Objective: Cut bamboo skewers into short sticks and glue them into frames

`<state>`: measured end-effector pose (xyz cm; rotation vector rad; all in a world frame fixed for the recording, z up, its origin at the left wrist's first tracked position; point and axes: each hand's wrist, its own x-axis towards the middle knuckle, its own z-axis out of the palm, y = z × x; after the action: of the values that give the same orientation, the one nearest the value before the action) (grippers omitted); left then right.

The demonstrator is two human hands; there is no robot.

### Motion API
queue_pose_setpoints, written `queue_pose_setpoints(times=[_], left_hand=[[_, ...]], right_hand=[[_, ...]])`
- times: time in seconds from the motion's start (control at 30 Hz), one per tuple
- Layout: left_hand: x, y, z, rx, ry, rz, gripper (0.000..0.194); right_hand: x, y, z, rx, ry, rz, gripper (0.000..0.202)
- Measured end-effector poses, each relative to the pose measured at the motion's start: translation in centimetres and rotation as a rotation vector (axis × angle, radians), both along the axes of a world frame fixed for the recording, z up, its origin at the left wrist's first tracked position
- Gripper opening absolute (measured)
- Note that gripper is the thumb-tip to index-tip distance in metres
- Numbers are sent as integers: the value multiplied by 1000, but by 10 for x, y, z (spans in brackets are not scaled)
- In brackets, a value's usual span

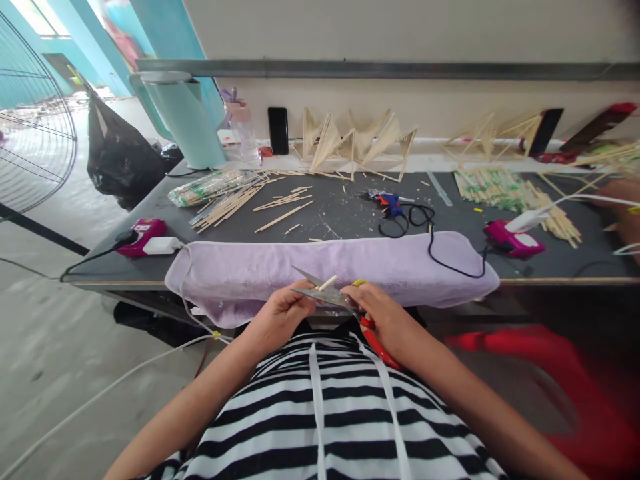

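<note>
My right hand (pixel 383 317) grips a pair of scissors (pixel 333 297) with red handles, its blades parted and pointing left. Between the blades lies a short pale wooden stick (pixel 327 283). The fingers of my left hand (pixel 287 312) are pinched around the stick's near end, close to the lower blade. Both hands are held over the front edge of a lilac towel (pixel 320 260) that lies along the table edge. Beyond the towel rests a blue glue gun (pixel 393 203) with a black cord.
Wooden sticks (pixel 230 207) lie loose and in packs on the dark table (pixel 330 213). Stick-built zigzag frames (pixel 350 143) stand by the wall. A mint jug (pixel 183 120), a phone (pixel 278 131) and pink power sockets (pixel 145 237) are around. Another person's hand (pixel 623 207) is at right.
</note>
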<state>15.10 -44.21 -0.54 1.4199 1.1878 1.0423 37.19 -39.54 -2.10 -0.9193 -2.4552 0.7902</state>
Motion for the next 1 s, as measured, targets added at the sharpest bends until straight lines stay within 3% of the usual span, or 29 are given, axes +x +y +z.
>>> queue_pose_setpoints(times=[0.2,0.83,1.0], left_hand=[[1,0,-2,-35,1,8,20],[-1,-2,-7,-51,-127,-18,18],[0,-3,-5,-35,-57,7,25]], right_hand=[[0,-1,-4,86,-37,-25,57],[0,2,-11,117,-45,6,51],[-1,1,-14,101,-44,19,47]])
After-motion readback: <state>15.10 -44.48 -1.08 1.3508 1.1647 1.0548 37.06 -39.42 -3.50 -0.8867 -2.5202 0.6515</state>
